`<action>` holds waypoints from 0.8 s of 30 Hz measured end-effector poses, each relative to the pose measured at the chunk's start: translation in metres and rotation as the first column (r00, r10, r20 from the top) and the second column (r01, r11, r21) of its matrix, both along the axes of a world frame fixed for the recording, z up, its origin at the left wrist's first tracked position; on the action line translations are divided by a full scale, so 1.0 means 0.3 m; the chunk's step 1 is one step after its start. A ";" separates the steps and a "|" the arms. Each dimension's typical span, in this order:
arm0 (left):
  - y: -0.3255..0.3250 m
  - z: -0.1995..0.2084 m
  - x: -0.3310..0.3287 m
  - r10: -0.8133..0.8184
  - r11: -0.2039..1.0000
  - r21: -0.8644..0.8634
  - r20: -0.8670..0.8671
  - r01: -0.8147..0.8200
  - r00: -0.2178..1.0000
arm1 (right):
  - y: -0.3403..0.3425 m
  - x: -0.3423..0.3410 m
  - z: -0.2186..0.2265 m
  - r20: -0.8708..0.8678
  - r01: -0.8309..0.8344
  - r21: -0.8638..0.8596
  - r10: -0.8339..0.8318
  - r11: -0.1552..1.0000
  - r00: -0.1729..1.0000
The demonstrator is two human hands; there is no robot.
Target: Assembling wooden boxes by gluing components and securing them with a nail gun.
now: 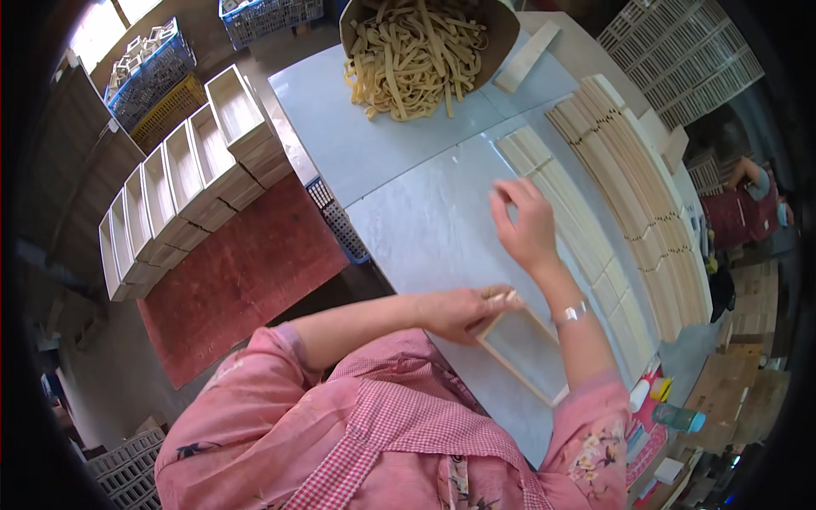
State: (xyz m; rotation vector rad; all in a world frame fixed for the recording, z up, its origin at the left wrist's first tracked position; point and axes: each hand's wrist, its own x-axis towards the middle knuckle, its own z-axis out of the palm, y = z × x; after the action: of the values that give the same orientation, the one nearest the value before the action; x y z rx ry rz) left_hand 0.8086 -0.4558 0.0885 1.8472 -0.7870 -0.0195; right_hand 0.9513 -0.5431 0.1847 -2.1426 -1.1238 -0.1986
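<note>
My left hand (463, 313) grips one end of a thin rectangular wooden frame (516, 371) at the table's near edge. Its fingers close around the short side, partly hiding that end. Above the bluish-white tabletop (408, 225), beyond the frame, my right hand (529, 223) is raised with thumb and fingertips bent together as in a pinch. Whatever may be between them is too small to make out. Just right of this hand lies a row of pale wooden strips (586, 246). Farther right, longer grooved wooden slats (633, 195) stand in a curving row.
A container (503, 42) spills flat cream-coloured bands (416, 59) at the table's far side. Open wooden boxes (183, 166) are stacked on a red board (246, 280) to the left. A bottle (678, 417) lies at the lower right. Another person (744, 208) is at the far right.
</note>
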 end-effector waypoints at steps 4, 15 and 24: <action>-0.006 0.035 0.012 -0.057 0.998 0.029 -0.152 0.062 0.987 | 0.286 0.319 -0.191 0.067 0.114 -0.077 -0.109 0.990 0.992; 0.008 0.031 0.005 -0.070 0.996 0.047 -0.207 0.082 0.976 | 0.509 0.527 -0.284 -0.224 0.216 -0.311 -0.292 0.926 0.930; 0.001 0.017 0.003 -0.076 0.997 0.000 -0.189 0.077 0.979 | 0.009 0.296 0.026 -0.116 0.239 0.189 -0.220 0.952 0.968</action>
State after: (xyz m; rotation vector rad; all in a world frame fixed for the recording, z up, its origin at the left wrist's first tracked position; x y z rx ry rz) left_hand 0.8094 -0.4555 0.0935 1.7901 -0.7247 -0.2444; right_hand 1.0400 -0.5405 0.1927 -2.0736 -0.7638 -0.3016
